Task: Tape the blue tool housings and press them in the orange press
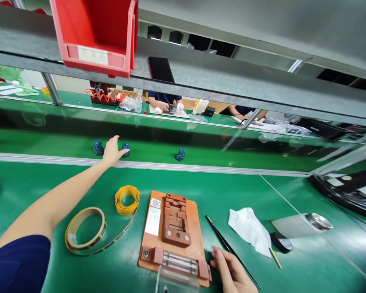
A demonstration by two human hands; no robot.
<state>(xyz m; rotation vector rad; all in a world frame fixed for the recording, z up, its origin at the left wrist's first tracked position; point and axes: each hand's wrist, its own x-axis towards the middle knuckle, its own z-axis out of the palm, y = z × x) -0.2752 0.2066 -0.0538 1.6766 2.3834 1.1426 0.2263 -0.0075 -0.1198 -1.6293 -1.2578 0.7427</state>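
Observation:
My left hand reaches far out over the green conveyor belt, fingers apart, right beside a small blue part; a second blue part sits just left of it and a third further right. My right hand rests with fingers stretched flat on the green mat at the lower right corner of an orange-brown fixture board, touching its edge. It holds nothing.
Yellow tape reel and a coil of its strip lie left of the fixture. Black tweezers, a white cloth and a round metal dish lie right. A red bin hangs overhead. People work across the belt.

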